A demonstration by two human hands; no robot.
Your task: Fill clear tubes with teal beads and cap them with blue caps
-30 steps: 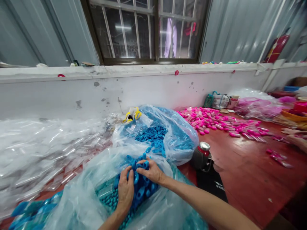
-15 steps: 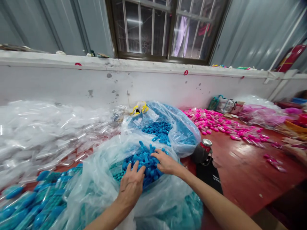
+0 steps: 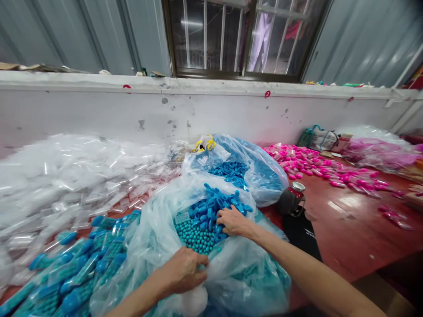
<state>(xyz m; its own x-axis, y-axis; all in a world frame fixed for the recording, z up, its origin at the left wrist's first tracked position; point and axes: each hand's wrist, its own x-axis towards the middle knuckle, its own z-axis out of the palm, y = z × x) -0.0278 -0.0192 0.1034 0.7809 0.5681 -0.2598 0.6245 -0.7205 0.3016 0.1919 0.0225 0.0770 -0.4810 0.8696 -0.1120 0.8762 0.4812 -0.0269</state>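
A translucent plastic bag [image 3: 145, 246] lies open in front of me, with teal beads [image 3: 194, 237] and a heap of blue plastic caps [image 3: 211, 207] inside. My right hand [image 3: 235, 221] rests at the right side of that heap, fingers bent down and closed among the caps. Over the bag's near edge, my left hand [image 3: 185, 270] is closed, thumb and fingers drawn together; what they hold is hidden. Just below it is a whitish rounded shape [image 3: 194, 300] that I cannot identify. Clear tubes filled with teal beads and capped in blue [image 3: 79, 264] lie at the left.
Behind stands another bag [image 3: 271, 176] of blue pieces. Clear empty tubes [image 3: 82, 171] pile up at the back left. A dark jar with a silver lid [image 3: 294, 196] stands on the red table [image 3: 343, 237]. Pink tubes [image 3: 317, 167] spread at the right, where another person's hand [image 3: 414, 196] shows.
My left hand has drawn back toward me off the caps, and its spread fingers have closed. My right hand's fingers have curled into the heap. The view has shifted slightly left.
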